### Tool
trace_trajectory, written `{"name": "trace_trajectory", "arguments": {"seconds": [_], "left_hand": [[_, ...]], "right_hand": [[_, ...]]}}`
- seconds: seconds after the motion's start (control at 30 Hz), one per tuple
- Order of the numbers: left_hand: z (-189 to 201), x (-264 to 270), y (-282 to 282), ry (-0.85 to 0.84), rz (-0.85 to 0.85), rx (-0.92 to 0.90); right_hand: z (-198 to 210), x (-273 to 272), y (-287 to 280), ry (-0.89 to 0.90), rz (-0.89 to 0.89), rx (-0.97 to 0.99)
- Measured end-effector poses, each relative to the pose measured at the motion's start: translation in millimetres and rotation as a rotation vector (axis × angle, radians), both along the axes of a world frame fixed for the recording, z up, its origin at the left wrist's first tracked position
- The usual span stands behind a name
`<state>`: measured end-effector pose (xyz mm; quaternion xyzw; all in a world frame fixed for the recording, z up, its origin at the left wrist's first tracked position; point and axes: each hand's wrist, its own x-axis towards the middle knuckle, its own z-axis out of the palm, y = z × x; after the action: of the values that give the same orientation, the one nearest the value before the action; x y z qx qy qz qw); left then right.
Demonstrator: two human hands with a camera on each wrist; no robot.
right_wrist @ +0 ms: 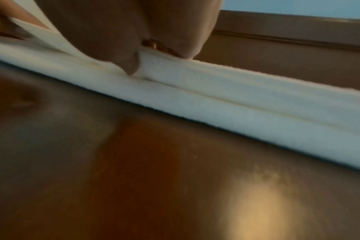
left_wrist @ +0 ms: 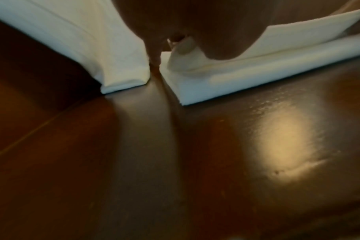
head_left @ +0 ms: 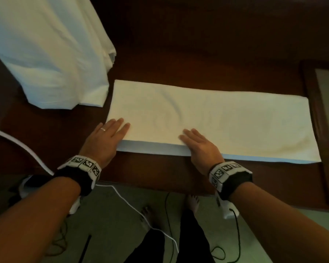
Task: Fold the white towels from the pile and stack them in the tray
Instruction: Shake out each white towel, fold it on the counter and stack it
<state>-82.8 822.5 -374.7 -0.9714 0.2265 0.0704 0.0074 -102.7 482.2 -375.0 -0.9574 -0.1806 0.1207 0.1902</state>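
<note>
A white towel (head_left: 226,120), folded into a long strip, lies across the dark table (head_left: 198,44). My left hand (head_left: 112,133) is at its near left corner and my right hand (head_left: 198,143) at the middle of its near edge, fingers flat on top. In the left wrist view the thumb (left_wrist: 220,48) sits under the raised top layer of the towel (left_wrist: 247,76). In the right wrist view the thumb (right_wrist: 131,65) is tucked between the layers of the towel (right_wrist: 257,100). The pile of white towels (head_left: 46,54) lies at the back left. The tray's dark rim (head_left: 310,88) is at the right.
The pile's corner (left_wrist: 123,81) lies a narrow gap left of the folded towel. The tray wall (right_wrist: 298,35) rises just beyond the towel's right end. White and black cables (head_left: 133,205) hang over the floor below the table's front edge, by my bare feet.
</note>
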Motion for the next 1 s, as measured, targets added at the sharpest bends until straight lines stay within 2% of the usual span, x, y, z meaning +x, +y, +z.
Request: {"name": "trace_trajectory", "arguments": {"seconds": [0.07,0.17,0.27,0.4,0.47,0.53,0.63,0.73,0.83,0.93,1.0], "left_hand": [[-5.2,-12.3,11.2,-0.011,-0.058,-0.007],[-14.4,-24.7,18.3,0.064,-0.098,0.006],[-15.4,-29.5,20.4,0.06,-0.113,0.014],[-13.7,-36.0,29.7,0.106,-0.108,0.064],[-8.0,-38.6,25.9,0.13,-0.117,0.116],[7.0,-34.9,9.5,0.232,-0.08,0.147],[25.2,-16.0,-33.3,0.153,-0.022,0.064],[15.8,-3.6,-73.9,0.188,0.086,-0.001],[-7.4,-4.6,-80.6,0.252,0.242,0.0],[-22.7,-4.6,-59.2,0.201,0.303,0.048],[-19.4,-1.5,-50.7,0.223,0.311,0.048]], "right_hand": [[-1.5,-6.5,-4.6,0.0,0.036,0.035],[-11.2,-11.8,-12.1,-0.031,0.251,-0.101],[-13.9,-9.9,-14.4,0.008,0.269,-0.146],[-14.4,-9.2,-17.1,0.103,0.177,-0.08],[-11.9,-10.3,-19.6,0.101,0.243,-0.133],[-7.8,-7.4,-22.4,0.093,0.296,-0.18],[7.3,6.1,-12.6,0.052,0.222,-0.118],[11.3,22.8,-8.9,0.064,0.075,-0.248],[-0.6,24.5,-26.8,0.163,-0.059,-0.41],[-1.1,17.8,-34.6,0.184,0.024,-0.435],[-2.7,15.1,-39.4,0.182,0.104,-0.423]]}}
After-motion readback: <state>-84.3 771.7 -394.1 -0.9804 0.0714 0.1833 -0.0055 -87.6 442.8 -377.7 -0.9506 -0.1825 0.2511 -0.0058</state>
